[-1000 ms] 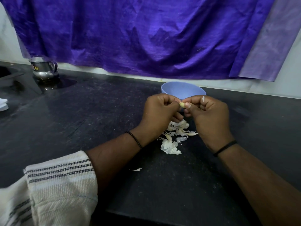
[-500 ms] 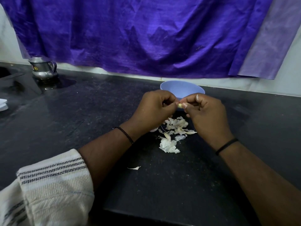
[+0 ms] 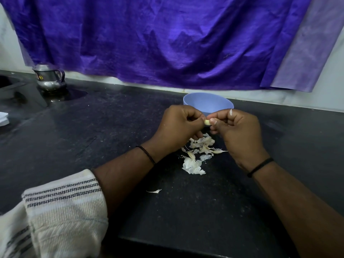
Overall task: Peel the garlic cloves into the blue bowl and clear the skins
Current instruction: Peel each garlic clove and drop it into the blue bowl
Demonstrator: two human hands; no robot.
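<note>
A small pale garlic clove (image 3: 207, 122) is pinched between my left hand (image 3: 178, 127) and my right hand (image 3: 240, 131), a little above the dark counter. Both hands have curled fingers and meet at the clove. Just behind them stands the blue bowl (image 3: 208, 103); its inside is mostly hidden by my hands. A heap of white garlic skins (image 3: 200, 151) lies on the counter under and in front of my hands. One stray skin (image 3: 154, 191) lies nearer to me. A bit of skin sticks to my right knuckle.
The black stone counter (image 3: 93, 138) runs wide to both sides. A steel pot (image 3: 49, 80) stands at the back left. A purple cloth (image 3: 167, 41) hangs behind the bowl. Something white (image 3: 3, 119) sits at the left edge.
My hands stay at the same spot by the bowl and keep working the clove; more of the pale clove shows between my thumbs now.
</note>
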